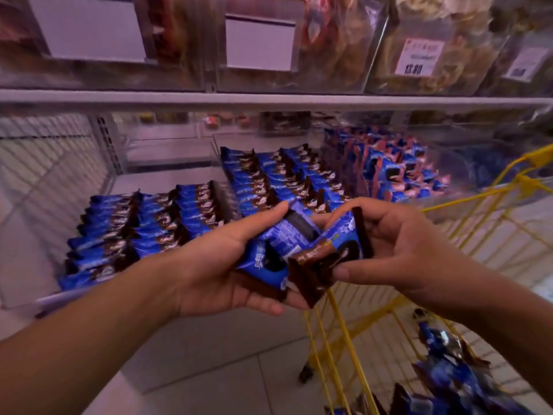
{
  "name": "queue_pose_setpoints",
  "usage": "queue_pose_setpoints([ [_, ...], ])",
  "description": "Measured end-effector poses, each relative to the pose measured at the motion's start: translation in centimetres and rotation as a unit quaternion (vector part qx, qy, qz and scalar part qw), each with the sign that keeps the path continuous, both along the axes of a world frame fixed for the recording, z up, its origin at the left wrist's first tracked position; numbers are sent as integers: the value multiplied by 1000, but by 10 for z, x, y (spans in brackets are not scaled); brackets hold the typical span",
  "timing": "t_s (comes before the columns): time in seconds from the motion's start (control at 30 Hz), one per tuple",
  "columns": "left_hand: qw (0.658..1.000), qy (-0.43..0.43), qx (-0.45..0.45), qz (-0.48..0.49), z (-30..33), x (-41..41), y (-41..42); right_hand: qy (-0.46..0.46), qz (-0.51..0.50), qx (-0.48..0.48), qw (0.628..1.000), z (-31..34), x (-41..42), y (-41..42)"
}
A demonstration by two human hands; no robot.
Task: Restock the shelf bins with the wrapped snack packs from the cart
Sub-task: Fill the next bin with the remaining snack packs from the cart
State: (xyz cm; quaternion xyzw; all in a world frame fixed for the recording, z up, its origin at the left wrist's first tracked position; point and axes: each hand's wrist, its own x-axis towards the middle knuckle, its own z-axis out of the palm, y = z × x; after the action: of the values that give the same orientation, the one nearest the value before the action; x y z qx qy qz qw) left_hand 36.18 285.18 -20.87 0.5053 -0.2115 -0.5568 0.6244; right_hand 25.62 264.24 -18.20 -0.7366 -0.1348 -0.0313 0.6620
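Note:
My left hand [215, 265] holds a small stack of blue and brown wrapped snack packs [275, 253] in front of the shelf. My right hand [401, 250] pinches one more snack pack [332, 253] by its edges, touching the stack. Behind them a clear shelf bin [45, 298] holds neat rows of the same packs [143, 229]. A second bin behind it [281, 181] is filled with them too. The yellow wire cart [347, 354] stands at the lower right with loose packs [449, 372] in it.
A bin of blue and pink packs [398, 172] sits to the right on the same shelf. The upper shelf [269, 98] carries clear bins of other snacks with price tags [419, 56]. White floor tiles [209, 369] lie below.

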Motion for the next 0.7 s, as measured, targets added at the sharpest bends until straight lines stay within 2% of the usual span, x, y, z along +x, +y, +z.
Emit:
queue_pose_setpoints([
  [0.1,999,26,25,-14,0,6,1,7,-21,16,1000,-3,0,-8],
  [0.23,994,63,84,-11,4,6,2,4,39,-30,999,-3,-3,-14],
  [0.37,995,0,93,29,1,-10,-1,-24,63,-111,991,-5,-6,-13],
  [0.47,996,-34,46,67,-6,-15,-1,11,24,-27,999,-2,-7,-16],
  [0.57,979,-148,50,134,-8,-15,-4,79,-67,100,990,-1,-3,-25],
  [0.63,954,-224,66,188,-8,-16,-7,125,-80,124,981,-2,-1,-24],
  [0.7,937,-255,63,230,-10,-18,-8,158,-75,136,975,-7,0,-18],
])
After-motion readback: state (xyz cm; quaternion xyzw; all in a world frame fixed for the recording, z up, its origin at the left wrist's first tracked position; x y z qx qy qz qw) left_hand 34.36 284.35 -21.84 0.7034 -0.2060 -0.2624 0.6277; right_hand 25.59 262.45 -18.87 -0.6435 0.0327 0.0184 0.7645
